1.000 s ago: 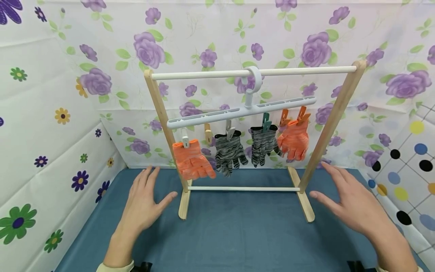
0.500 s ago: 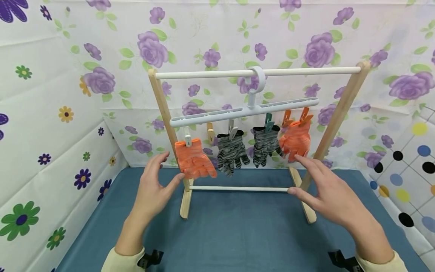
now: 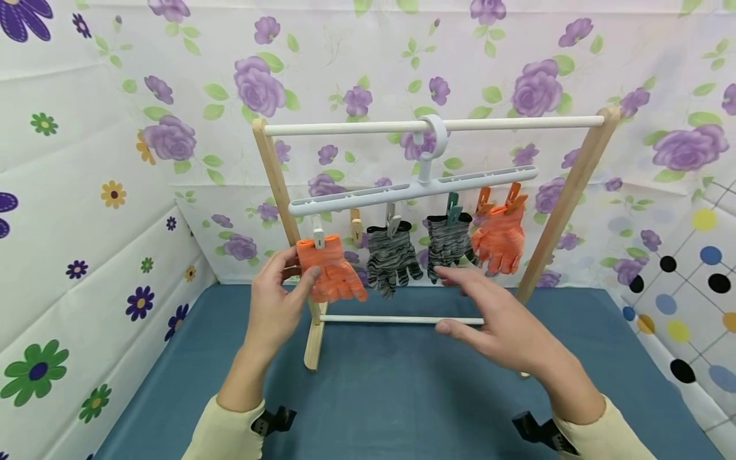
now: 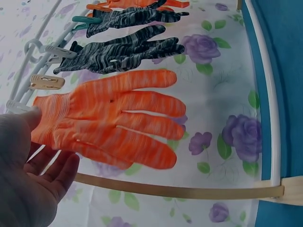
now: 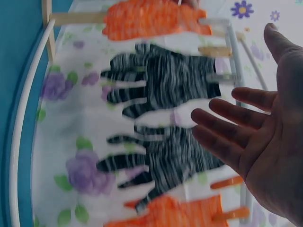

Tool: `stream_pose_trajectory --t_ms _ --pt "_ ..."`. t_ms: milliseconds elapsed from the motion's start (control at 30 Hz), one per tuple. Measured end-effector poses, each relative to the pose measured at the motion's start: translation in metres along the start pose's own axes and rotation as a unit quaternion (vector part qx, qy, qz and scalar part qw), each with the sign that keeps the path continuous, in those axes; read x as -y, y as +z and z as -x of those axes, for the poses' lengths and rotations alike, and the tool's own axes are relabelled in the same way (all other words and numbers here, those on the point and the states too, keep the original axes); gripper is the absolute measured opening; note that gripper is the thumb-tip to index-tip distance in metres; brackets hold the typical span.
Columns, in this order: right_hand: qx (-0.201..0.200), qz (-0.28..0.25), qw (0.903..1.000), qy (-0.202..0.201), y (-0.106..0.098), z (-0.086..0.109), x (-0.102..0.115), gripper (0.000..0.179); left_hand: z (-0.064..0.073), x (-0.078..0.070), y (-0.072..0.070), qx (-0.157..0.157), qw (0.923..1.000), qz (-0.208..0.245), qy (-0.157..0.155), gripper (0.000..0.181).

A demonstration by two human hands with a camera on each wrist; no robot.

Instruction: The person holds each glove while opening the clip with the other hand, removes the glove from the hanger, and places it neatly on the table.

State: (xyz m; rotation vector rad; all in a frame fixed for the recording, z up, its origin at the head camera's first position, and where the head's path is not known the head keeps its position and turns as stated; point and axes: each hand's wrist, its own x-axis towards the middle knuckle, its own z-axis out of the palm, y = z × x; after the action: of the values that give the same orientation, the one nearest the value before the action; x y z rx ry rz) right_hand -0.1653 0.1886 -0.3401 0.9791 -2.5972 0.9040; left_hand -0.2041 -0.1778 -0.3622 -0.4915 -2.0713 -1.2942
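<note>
An orange knit glove (image 3: 331,271) hangs from a white clothespin (image 3: 318,233) at the left end of the pale hanger (image 3: 414,189). My left hand (image 3: 277,306) holds its cuff edge, thumb in front and fingers behind; the exact finger contact is partly hidden. My right hand (image 3: 512,326) is spread, palm facing left, in front of two black-and-grey gloves, the left one (image 3: 393,255) and the right one (image 5: 182,153), with nothing in it. Grey (image 3: 393,220) and green (image 3: 453,209) clothespins hold these two. A second orange glove (image 3: 499,243) hangs at the right from an orange clothespin (image 3: 513,199).
The hanger hooks over the white top bar (image 3: 345,128) of a wooden-sided rack (image 3: 566,198). Unused beige (image 3: 356,227) and orange (image 3: 484,201) clothespins also hang there. A lower white bar (image 3: 379,319) spans the rack above blue cloth (image 3: 391,396). Patterned sheets (image 3: 190,51) enclose the space.
My left hand has moved right and up to the left orange glove and taken its edge. My right hand has come left from beside the rack to before the grey gloves.
</note>
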Motion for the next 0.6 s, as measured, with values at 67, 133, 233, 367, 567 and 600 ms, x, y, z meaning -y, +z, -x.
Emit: stream_pose_trajectory --t_ms 67,133,233,367,567,600 --pt "-0.004 -0.017 0.9997 -0.019 0.005 -0.008 0.006 0.075 0.0 0.0 0.0 -0.008 0.9998 0.014 -0.01 0.037" --pt "-0.005 -0.037 0.9986 -0.036 0.01 -0.015 0.012 0.074 -0.001 0.0 0.001 -0.016 0.9993 0.028 -0.019 0.034" --pt "-0.006 -0.068 0.9958 -0.061 0.017 -0.027 0.02 0.072 -0.001 0.001 0.002 -0.025 0.9983 0.047 -0.023 0.03" --pt "-0.01 -0.104 0.9902 -0.093 0.023 -0.044 0.032 0.067 -0.002 0.002 0.003 -0.033 0.9975 0.058 -0.024 0.025" --pt "-0.032 -0.168 0.9769 -0.128 0.032 -0.072 0.047 0.054 -0.004 0.001 0.004 -0.041 0.9972 0.058 -0.025 0.021" --pt "-0.037 -0.176 0.9751 -0.129 0.033 -0.076 0.05 0.053 -0.004 0.001 0.004 -0.04 0.997 0.06 -0.026 0.02"
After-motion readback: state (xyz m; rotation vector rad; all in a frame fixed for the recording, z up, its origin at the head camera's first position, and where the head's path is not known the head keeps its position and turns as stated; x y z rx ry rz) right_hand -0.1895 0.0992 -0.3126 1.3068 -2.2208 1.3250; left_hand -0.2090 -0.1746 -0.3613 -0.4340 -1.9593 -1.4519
